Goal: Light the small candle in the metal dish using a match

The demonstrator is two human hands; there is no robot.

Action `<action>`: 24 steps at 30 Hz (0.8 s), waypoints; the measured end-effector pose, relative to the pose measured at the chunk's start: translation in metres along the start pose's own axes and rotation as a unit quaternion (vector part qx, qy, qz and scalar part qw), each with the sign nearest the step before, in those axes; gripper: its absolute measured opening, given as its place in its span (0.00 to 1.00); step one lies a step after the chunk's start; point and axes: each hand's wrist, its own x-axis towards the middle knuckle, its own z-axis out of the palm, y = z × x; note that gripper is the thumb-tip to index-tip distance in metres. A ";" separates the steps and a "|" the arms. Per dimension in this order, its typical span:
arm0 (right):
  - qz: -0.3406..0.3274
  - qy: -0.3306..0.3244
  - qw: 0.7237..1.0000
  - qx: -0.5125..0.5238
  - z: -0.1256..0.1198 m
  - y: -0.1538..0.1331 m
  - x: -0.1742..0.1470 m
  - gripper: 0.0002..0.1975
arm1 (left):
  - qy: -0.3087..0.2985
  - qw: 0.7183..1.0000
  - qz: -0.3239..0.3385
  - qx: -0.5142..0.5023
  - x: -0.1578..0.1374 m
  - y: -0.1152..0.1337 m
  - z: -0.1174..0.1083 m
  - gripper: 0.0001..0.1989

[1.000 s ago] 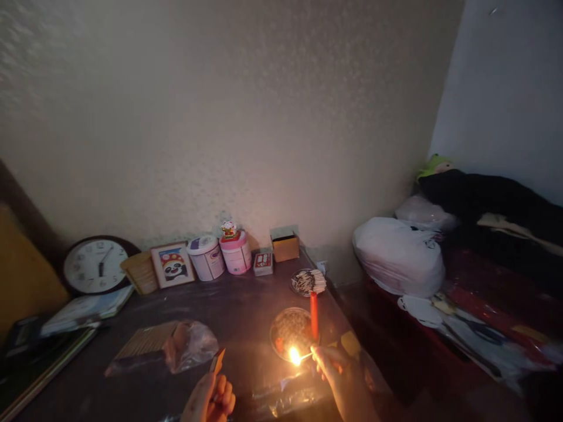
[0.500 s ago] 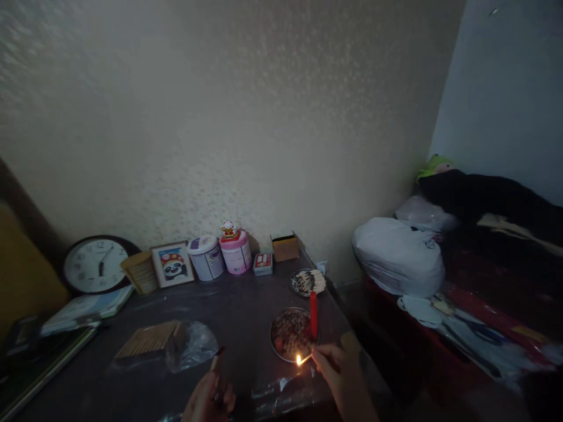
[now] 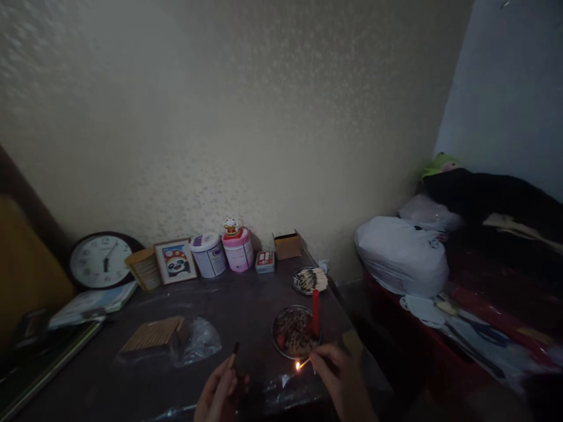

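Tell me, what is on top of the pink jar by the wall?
A small red and white figurine stands on the lid of the pink jar. What is inside the jar is hidden, since the lid covers it.

A red candle is seen upright at the rim of a silvery dish speckled dark and red, and just in front of that dish a small orange flame is shown on a pale match. Behind the dish, along the cream, mottled wall, a pink tub, a white tub with purple marking and a framed black-and-white panda picture are lined up. The desk is dark grey-brown.
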 end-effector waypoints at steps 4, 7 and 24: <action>-0.006 -0.009 1.000 -0.011 0.001 0.001 -0.001 0.14 | -0.029 0.999 -0.005 -0.014 -0.006 -0.003 0.007 0.21; -0.015 -0.015 1.000 -0.010 0.000 0.000 -0.003 0.13 | -0.053 0.999 0.003 -0.003 -0.010 -0.006 0.011 0.20; -0.016 -0.034 0.999 0.006 0.003 0.000 -0.005 0.13 | -0.074 0.997 -0.011 -0.034 0.011 -0.004 -0.014 0.21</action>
